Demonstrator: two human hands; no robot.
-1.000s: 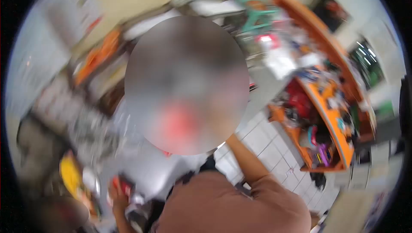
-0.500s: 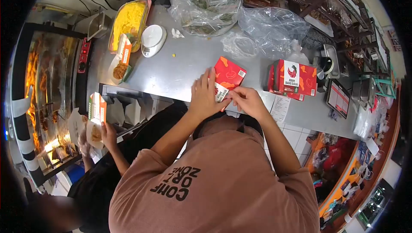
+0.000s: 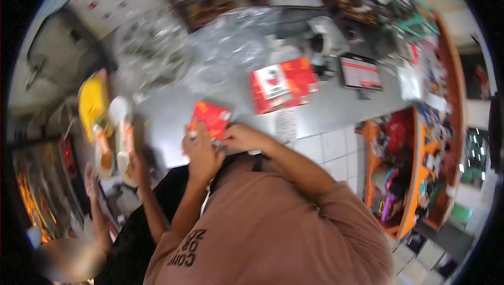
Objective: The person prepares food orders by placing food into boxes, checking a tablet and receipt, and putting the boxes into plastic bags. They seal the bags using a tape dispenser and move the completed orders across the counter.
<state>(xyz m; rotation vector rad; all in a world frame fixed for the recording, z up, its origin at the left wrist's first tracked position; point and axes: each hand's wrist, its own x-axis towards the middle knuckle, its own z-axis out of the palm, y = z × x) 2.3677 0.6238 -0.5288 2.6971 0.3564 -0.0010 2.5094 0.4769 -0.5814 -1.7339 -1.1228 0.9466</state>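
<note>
A red cardboard food box (image 3: 211, 118) with a white label lies at the front edge of the metal counter, blurred by motion. My left hand (image 3: 202, 151) grips its left side, the fingers lying over the top. At the lower right corner my right hand (image 3: 242, 137) has its fingers bent and pressed together on the box's edge. Further right, a pile of similar red boxes (image 3: 296, 81) rests on the counter, and a paper receipt (image 3: 286, 124) hangs near them.
On the left a co-worker's hand (image 3: 137, 170) holds an open carton (image 3: 125, 146) near a tub of yellow food (image 3: 93, 104). Plastic bags (image 3: 226, 46) lie along the back. A tablet (image 3: 361, 72) stands at right, beyond it orange shelves (image 3: 412, 180).
The view has swung to the right, so counter items appear shifted left. Both my hands stay at the red box. The co-worker's hand has brought the carton up to the counter.
</note>
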